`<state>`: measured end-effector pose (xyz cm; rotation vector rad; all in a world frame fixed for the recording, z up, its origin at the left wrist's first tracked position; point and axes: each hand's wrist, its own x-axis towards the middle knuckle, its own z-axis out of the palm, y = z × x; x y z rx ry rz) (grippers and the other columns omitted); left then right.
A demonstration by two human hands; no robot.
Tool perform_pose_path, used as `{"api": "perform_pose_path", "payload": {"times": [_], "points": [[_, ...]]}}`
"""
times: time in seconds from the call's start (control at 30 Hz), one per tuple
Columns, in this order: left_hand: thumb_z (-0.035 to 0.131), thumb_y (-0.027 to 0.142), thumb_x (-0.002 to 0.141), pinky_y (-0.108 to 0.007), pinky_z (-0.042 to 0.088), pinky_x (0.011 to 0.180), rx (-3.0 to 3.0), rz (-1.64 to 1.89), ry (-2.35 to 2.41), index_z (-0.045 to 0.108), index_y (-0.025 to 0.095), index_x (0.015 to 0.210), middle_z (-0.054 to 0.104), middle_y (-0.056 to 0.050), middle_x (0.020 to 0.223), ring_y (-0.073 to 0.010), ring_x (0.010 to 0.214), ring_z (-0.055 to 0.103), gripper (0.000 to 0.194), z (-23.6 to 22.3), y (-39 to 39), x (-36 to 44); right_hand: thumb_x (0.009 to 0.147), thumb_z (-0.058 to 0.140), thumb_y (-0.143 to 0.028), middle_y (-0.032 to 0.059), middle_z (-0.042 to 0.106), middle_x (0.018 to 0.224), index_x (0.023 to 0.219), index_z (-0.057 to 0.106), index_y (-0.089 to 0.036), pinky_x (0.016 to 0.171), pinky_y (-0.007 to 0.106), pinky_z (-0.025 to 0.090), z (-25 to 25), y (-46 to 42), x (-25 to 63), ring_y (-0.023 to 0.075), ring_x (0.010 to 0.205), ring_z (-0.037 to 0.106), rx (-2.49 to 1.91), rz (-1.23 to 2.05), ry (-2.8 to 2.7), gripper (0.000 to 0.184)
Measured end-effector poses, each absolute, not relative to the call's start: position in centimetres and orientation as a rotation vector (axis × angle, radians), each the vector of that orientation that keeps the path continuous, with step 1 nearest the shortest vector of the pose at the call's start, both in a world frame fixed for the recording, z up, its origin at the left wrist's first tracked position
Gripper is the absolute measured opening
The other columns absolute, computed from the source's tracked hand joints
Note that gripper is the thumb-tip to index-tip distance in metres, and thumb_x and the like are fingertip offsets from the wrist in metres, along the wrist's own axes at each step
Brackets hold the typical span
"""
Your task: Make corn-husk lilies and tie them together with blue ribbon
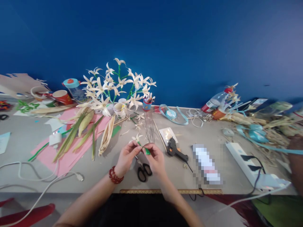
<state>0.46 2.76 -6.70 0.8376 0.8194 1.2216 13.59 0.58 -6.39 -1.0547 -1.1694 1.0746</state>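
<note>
Between the fingertips of my left hand (126, 157) is a small white craft flower (137, 137), its petals pointing up and away from me. My right hand (155, 158) pinches a green strip (147, 151) that meets the flower's short green stem. Both hands are closed and close together above the table. Black-handled scissors (143, 173) lie just below them, the blades partly hidden. Several thin wires (149, 126) are spread beyond my fingers. To the right of my right hand rests a black glue gun (175, 149).
A bunch of white flowers on green stems (118, 83) stands at the back. Corn husks (86, 123) cover pink paper (44, 154) on the left. A power strip (246, 164), blue ribbon (258, 134) and plastic bottle (214, 101) are on the right. White cables (44, 189) cross the left edge.
</note>
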Motion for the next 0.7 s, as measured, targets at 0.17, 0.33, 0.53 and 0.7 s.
{"api": "perform_pose_path", "payload": {"times": [0.17, 0.33, 0.53, 0.7], "points": [[0.073, 0.028, 0.078, -0.02, 0.042, 0.064, 0.797, 1.222, 0.856, 0.063, 0.016, 0.075, 0.059, 0.003, 0.067, -0.0089, 0.062, 0.051, 0.016, -7.0, 2.7, 0.97, 0.086, 0.054, -0.012, 0.0071, 0.065, 0.087, 0.093, 0.06, -0.021, 0.078, 0.036, 0.048, -6.46, 0.65, 13.98, 0.0213, 0.085, 0.059, -1.125, 0.339, -1.645, 0.013], [0.074, 0.026, 0.076, -0.021, 0.044, 0.066, 0.772, 1.289, 0.866, 0.065, 0.016, 0.074, 0.062, 0.002, 0.069, -0.0093, 0.064, 0.053, 0.014, -6.99, 2.46, 1.33, 0.085, 0.049, -0.005, 0.0091, 0.067, 0.091, 0.099, 0.06, -0.02, 0.08, 0.039, 0.05, -6.72, 0.74, 13.86, 0.0226, 0.087, 0.058, -1.12, 0.093, -1.804, 0.024], [0.076, 0.027, 0.074, -0.023, 0.047, 0.071, 0.755, 1.344, 0.922, 0.068, 0.016, 0.076, 0.068, -0.001, 0.075, -0.0117, 0.071, 0.059, 0.014, -6.73, 2.29, 1.36, 0.084, 0.051, -0.004, 0.0082, 0.068, 0.092, 0.1, 0.062, -0.021, 0.079, 0.039, 0.05, -6.68, 0.83, 13.64, 0.0228, 0.087, 0.057, -1.098, 0.102, -1.793, 0.026], [0.075, 0.029, 0.074, -0.023, 0.049, 0.071, 0.819, 1.366, 0.969, 0.071, 0.016, 0.076, 0.071, -0.002, 0.075, -0.0125, 0.071, 0.061, 0.014, -6.76, 2.1, 1.1, 0.085, 0.056, -0.011, 0.0057, 0.067, 0.088, 0.091, 0.063, -0.022, 0.078, 0.037, 0.048, -6.53, 0.67, 13.45, 0.0214, 0.085, 0.06, -1.098, 0.392, -1.606, 0.014]]}}
